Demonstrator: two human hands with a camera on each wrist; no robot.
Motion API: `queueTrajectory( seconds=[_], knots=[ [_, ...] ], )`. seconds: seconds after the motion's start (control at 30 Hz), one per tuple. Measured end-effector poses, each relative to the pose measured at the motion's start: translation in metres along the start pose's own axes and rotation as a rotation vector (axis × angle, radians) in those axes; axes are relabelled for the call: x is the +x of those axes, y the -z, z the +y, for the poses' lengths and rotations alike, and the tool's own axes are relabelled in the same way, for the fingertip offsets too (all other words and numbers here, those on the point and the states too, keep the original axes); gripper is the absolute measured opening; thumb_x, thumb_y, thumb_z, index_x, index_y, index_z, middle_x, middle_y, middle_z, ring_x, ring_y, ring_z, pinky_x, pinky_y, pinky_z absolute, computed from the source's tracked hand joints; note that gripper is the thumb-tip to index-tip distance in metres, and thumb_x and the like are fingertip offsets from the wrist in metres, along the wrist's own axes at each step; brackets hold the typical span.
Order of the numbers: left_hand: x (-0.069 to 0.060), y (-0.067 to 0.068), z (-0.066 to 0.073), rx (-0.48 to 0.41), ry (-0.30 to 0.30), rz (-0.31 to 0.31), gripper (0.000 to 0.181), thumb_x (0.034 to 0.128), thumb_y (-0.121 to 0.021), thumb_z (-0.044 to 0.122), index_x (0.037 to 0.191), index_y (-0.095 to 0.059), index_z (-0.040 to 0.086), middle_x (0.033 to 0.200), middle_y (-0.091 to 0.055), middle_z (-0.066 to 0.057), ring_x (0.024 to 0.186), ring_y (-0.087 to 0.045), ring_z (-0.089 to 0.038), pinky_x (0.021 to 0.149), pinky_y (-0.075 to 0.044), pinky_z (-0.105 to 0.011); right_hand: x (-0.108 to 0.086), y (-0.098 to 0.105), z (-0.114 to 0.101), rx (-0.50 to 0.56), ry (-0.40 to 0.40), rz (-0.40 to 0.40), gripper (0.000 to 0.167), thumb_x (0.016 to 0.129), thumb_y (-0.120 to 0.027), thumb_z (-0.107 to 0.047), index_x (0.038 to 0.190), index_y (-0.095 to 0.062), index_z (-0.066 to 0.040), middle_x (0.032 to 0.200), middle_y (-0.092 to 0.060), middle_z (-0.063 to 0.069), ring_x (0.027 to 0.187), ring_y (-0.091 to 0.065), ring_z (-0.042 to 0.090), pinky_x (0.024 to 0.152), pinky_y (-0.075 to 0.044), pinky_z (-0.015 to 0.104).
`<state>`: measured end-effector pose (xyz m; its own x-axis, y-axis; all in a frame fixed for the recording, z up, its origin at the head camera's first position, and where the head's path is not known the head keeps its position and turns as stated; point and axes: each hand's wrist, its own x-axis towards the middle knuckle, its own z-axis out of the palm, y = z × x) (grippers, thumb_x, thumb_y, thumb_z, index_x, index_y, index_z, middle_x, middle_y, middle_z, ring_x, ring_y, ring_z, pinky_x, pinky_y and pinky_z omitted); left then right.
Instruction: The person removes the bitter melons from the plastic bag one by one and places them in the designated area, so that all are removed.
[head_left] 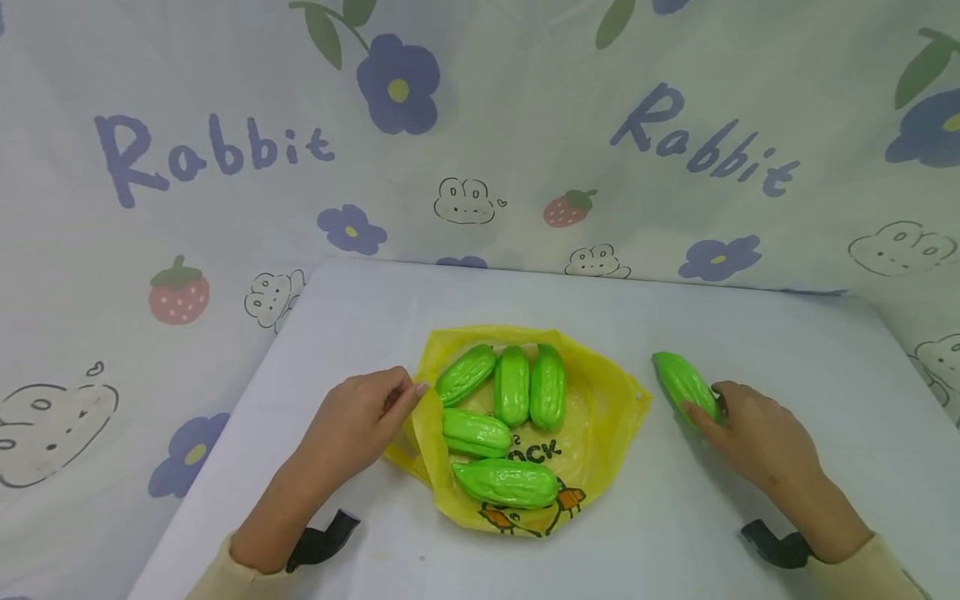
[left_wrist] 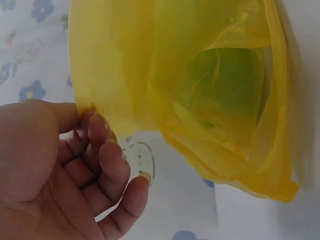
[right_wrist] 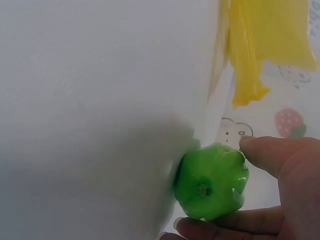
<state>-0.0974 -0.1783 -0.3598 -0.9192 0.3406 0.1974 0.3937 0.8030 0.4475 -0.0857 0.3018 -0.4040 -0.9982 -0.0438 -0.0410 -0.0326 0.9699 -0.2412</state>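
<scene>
A yellow plastic bag (head_left: pixel 600 417) lies with its mouth open, several green bitter-melon-like vegetables (head_left: pixel 512 386) inside it. The left hand (head_left: pixel 367 417) pinches the bag's left rim between thumb and index finger; in the left wrist view that hand (left_wrist: pixel 75 165) holds the edge of the bag (left_wrist: pixel 115 65), its other fingers curled. Right of the bag, the right hand (head_left: pixel 761 433) grips one more green vegetable (head_left: pixel 682 379). The right wrist view shows this vegetable (right_wrist: pixel 210 182) end-on at the table surface, between thumb and fingers of the right hand (right_wrist: pixel 270 190).
A white table (head_left: pixel 600 558) carries everything. Behind and to the left hangs a pale cloth (head_left: pixel 480 150) printed with flowers, rabbits and strawberries. Black straps (head_left: pixel 326 540) are at both wrists.
</scene>
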Motion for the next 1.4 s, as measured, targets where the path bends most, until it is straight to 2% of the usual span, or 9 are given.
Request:
queueTrajectory(
  seconds=[0.1, 0.17, 0.3, 0.53, 0.73, 1.0, 1.17, 1.3, 1.4],
  knots=[
    [0.000, 0.000, 0.000, -0.006, -0.004, -0.001, 0.027, 0.1043, -0.068, 0.025, 0.081, -0.056, 0.018, 0.061, -0.041, 0.010, 0.053, -0.041, -0.008, 0.050, -0.038, -0.027, 0.000, -0.001, -0.001, -0.009, -0.006, -0.003, 0.070, 0.096, -0.073, -0.045, 0.129, -0.058, 0.016, 0.114, -0.066, 0.035, 0.082, -0.064, 0.035, 0.073, -0.056, 0.059],
    [-0.001, 0.000, 0.000, -0.013, -0.004, -0.002, 0.028, 0.1050, -0.066, 0.025, 0.080, -0.056, 0.018, 0.060, -0.040, 0.010, 0.053, -0.040, -0.007, 0.050, -0.037, -0.027, 0.000, 0.000, -0.002, -0.017, 0.001, 0.011, 0.074, 0.096, -0.073, -0.045, 0.131, -0.056, 0.018, 0.120, -0.063, 0.039, 0.088, -0.065, 0.042, 0.076, -0.055, 0.062],
    [-0.001, 0.001, -0.001, -0.018, -0.003, -0.007, 0.029, 0.1062, -0.064, 0.025, 0.079, -0.054, 0.018, 0.060, -0.039, 0.010, 0.053, -0.039, -0.007, 0.050, -0.037, -0.027, -0.001, 0.002, -0.007, -0.024, 0.028, 0.085, 0.071, 0.094, -0.076, -0.040, 0.133, -0.056, 0.016, 0.124, -0.061, 0.040, 0.105, -0.062, 0.053, 0.082, -0.052, 0.067],
    [0.000, 0.000, -0.001, -0.018, -0.002, -0.018, 0.030, 0.1061, -0.064, 0.023, 0.079, -0.052, 0.018, 0.060, -0.038, 0.009, 0.052, -0.039, -0.009, 0.050, -0.036, -0.026, -0.006, 0.018, -0.028, -0.005, 0.085, 0.177, 0.061, 0.097, -0.074, -0.038, 0.135, -0.060, 0.007, 0.130, -0.062, 0.033, 0.116, -0.059, 0.052, 0.089, -0.050, 0.069],
    [0.000, -0.001, -0.002, -0.023, 0.000, -0.020, 0.031, 0.1064, -0.064, 0.023, 0.079, -0.051, 0.018, 0.061, -0.037, 0.008, 0.052, -0.039, -0.010, 0.050, -0.035, -0.027, -0.011, 0.032, -0.055, 0.078, 0.231, 0.238, 0.054, 0.096, -0.076, -0.036, 0.134, -0.065, 0.001, 0.130, -0.067, 0.024, 0.120, -0.061, 0.046, 0.093, -0.050, 0.066],
    [0.000, -0.001, -0.002, -0.026, -0.008, -0.028, 0.031, 0.1069, -0.063, 0.024, 0.079, -0.051, 0.018, 0.061, -0.037, 0.008, 0.053, -0.039, -0.010, 0.051, -0.036, -0.027, -0.011, 0.037, -0.091, 0.130, 0.426, 0.317, 0.054, 0.085, -0.088, -0.028, 0.128, -0.069, -0.003, 0.120, -0.073, 0.016, 0.111, -0.069, 0.038, 0.087, -0.057, 0.057],
    [-0.001, 0.002, -0.001, -0.031, -0.002, -0.039, 0.029, 0.1069, -0.063, 0.024, 0.080, -0.052, 0.018, 0.061, -0.038, 0.008, 0.052, -0.040, -0.010, 0.051, -0.036, -0.027, -0.001, 0.025, -0.104, 0.180, 0.505, 0.265, 0.047, 0.089, -0.084, -0.030, 0.124, -0.070, -0.002, 0.116, -0.074, 0.011, 0.105, -0.072, 0.032, 0.081, -0.060, 0.050],
    [-0.001, 0.003, -0.001, -0.038, -0.001, -0.042, 0.029, 0.1071, -0.062, 0.023, 0.081, -0.053, 0.018, 0.061, -0.038, 0.008, 0.053, -0.040, -0.010, 0.051, -0.037, -0.027, 0.008, 0.012, -0.111, 0.192, 0.515, 0.167, 0.044, 0.095, -0.078, -0.034, 0.123, -0.070, -0.001, 0.117, -0.074, 0.012, 0.106, -0.072, 0.032, 0.085, -0.059, 0.049],
    [-0.002, 0.004, 0.000, -0.038, 0.003, -0.048, 0.028, 0.1073, -0.062, 0.024, 0.081, -0.053, 0.018, 0.061, -0.038, 0.008, 0.053, -0.040, -0.010, 0.051, -0.037, -0.027, 0.012, 0.005, -0.115, 0.175, 0.518, 0.124, 0.045, 0.097, -0.076, -0.036, 0.124, -0.070, 0.000, 0.117, -0.074, 0.014, 0.105, -0.073, 0.032, 0.085, -0.059, 0.048]
  ],
)
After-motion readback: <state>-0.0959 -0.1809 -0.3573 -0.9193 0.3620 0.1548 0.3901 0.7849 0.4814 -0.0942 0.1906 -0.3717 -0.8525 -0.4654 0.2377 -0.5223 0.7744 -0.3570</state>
